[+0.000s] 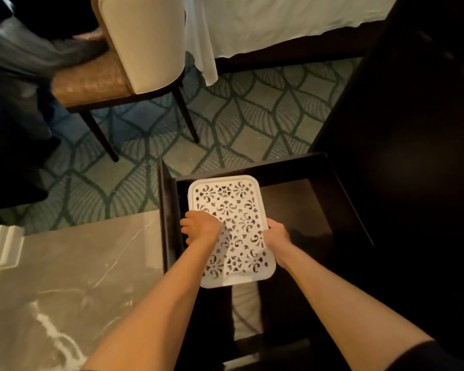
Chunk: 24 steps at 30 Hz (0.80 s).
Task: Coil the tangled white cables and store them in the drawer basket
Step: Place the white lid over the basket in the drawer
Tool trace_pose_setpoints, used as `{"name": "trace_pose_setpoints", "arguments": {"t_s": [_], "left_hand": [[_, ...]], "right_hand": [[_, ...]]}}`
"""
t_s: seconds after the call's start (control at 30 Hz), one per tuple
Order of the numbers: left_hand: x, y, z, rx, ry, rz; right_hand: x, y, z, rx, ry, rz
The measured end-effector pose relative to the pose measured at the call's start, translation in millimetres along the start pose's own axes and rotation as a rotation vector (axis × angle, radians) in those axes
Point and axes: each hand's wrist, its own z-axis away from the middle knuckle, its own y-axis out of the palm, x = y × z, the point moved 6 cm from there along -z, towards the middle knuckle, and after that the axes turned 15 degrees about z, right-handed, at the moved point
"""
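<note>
Left grip and right grip each clasp opposite rims of one white perforated plastic basket, apparently inside one dark wooden drawer.

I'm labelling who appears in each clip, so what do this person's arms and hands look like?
The left hand and right hand wear no gloves, and no watch or bracelet shows at either wrist. The left forearm and right forearm are uncovered. The edge of a black fabric sleeve shows on the right upper arm at the bottom of the frame.
</note>
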Motion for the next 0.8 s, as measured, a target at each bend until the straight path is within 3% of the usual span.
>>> {"name": "trace_pose_setpoints", "arguments": {"t_s": [0.17, 0.33, 0.6, 0.8], "left_hand": [[2.8, 7.7, -0.9, 0.017, 0.124, -0.061], [-2.3, 22.7, -0.8, 0.032, 0.206, 0.046], [19.1, 28.3, -25.1, 0.136, -0.057, 0.303], [17.9, 35.5, -28.5, 0.228, -0.077, 0.260]], "right_hand": [[-10.5, -22.9, -9.3, -0.087, 0.001, 0.015], [-22.1, -48.3, -17.5, -0.189, 0.045, 0.060], [-33.6, -54.3, -23.7, -0.169, 0.126, 0.008], [-41.2, -60.7, -25.5, -0.145, 0.298, -0.154]]}}
